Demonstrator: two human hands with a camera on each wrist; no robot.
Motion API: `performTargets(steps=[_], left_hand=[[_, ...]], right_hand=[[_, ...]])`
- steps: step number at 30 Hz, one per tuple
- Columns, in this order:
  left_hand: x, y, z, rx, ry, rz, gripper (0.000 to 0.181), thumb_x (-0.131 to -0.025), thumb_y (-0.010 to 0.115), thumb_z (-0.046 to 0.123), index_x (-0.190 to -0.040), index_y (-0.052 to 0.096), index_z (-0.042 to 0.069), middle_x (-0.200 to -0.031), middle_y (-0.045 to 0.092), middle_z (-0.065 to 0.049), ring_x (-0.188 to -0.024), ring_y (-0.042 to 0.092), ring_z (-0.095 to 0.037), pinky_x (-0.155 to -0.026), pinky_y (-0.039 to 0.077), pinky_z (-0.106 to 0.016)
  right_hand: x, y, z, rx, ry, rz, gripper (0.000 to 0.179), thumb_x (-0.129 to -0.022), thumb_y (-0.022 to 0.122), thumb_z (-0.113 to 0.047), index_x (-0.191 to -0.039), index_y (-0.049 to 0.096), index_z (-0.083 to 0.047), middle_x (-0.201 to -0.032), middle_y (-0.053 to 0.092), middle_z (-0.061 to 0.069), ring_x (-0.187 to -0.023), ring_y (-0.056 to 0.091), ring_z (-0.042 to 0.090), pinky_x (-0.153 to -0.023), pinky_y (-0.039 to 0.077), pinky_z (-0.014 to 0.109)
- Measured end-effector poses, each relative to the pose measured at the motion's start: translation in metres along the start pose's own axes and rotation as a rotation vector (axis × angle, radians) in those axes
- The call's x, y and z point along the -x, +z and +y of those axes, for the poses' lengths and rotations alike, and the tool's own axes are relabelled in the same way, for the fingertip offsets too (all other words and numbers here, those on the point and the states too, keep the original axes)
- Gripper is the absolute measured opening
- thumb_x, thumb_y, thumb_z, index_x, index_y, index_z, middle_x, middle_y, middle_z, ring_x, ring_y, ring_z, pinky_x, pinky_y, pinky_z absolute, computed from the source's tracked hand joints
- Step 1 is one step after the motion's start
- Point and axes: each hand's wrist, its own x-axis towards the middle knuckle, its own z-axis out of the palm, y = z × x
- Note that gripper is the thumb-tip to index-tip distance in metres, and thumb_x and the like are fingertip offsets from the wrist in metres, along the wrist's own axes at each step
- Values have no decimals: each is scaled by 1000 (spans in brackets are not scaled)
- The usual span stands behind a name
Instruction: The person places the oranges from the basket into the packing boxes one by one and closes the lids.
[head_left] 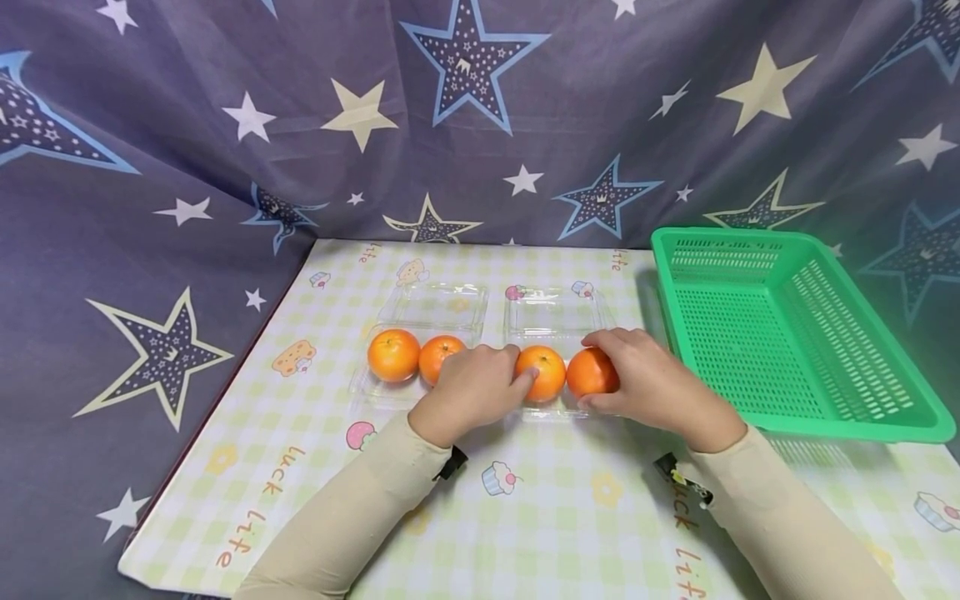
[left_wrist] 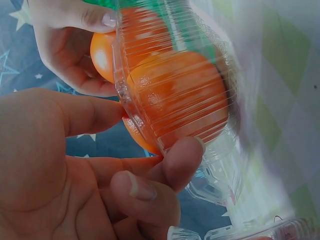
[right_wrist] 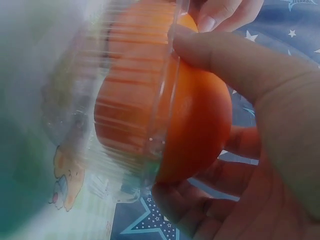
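Two oranges sit side by side in a clear plastic clamshell box (head_left: 551, 413) whose lid (head_left: 555, 312) lies folded back behind it. My left hand (head_left: 476, 387) holds the box's left orange (head_left: 542, 373) between thumb and fingers. Around the right orange (head_left: 587, 372) curl the thumb and fingers of my right hand (head_left: 652, 383). Seen from the right wrist, this orange (right_wrist: 200, 120) sits partly below the ribbed box rim. In the left wrist view, fingertips of my left hand (left_wrist: 95, 165) are right at the rim, beside the orange (left_wrist: 185, 100).
Left of it, a second clear clamshell box (head_left: 367, 392), lid back, holds an orange (head_left: 393, 356) and another orange (head_left: 437, 357) partly hidden by my left hand. A green plastic basket (head_left: 885, 429) stands at the right on the checked tablecloth (head_left: 555, 533). A star-patterned curtain (head_left: 285, 75) hangs behind.
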Motion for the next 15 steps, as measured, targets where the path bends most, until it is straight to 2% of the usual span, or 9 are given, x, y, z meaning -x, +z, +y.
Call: performTargets(steps=[5, 9, 15], left_hand=[[0, 0, 0, -2, 2, 1, 47, -104, 46, 56, -115, 66, 14, -87, 67, -7, -74, 64, -23, -58, 48, -41], [0, 0, 0, -3, 21, -6, 47, -104, 47, 53, -120, 65, 13, -91, 69, -7, -78, 67, -24, -60, 50, -41], [2, 2, 0, -18, 43, -34, 66, -101, 52, 53, -150, 51, 8, -115, 72, -10, -97, 71, -27, -75, 56, -45]], right_hand=[[0, 2, -1, 1, 11, 16, 68, -72, 94, -41, -123, 66, -7, -113, 71, 9, -96, 63, 25, -84, 56, 41], [0, 4, -1, 2, 34, 22, 65, -73, 93, -42, -120, 66, -8, -109, 70, 8, -92, 63, 23, -82, 55, 39], [0, 7, -3, 9, 81, 19, 67, -73, 92, -46, -121, 65, -8, -110, 70, 10, -91, 63, 25, -82, 56, 41]])
